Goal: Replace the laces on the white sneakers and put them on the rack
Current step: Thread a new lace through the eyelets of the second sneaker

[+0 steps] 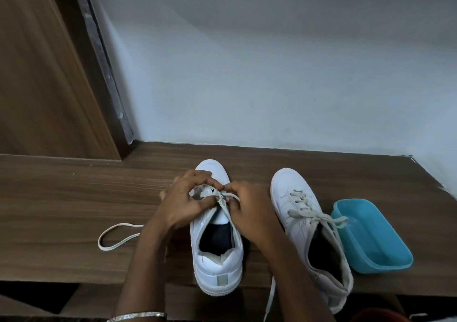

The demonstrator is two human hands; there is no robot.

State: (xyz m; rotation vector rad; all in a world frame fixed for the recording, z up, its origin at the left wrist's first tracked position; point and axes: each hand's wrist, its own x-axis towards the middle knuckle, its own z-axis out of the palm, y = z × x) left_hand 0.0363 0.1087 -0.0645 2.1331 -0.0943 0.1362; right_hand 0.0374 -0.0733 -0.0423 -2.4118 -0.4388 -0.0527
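Together, the left hand (183, 203) and right hand (249, 210) pinched a lace (223, 198) over the left sneaker (217, 247), beside the laced sneaker (306, 223).

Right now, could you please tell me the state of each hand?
Left hand: pinches the lace of the sneaker under the hands.
Right hand: pinches the same lace at its knot.

Curled fingers (197, 176), left hand (183, 205), right hand (249, 210).
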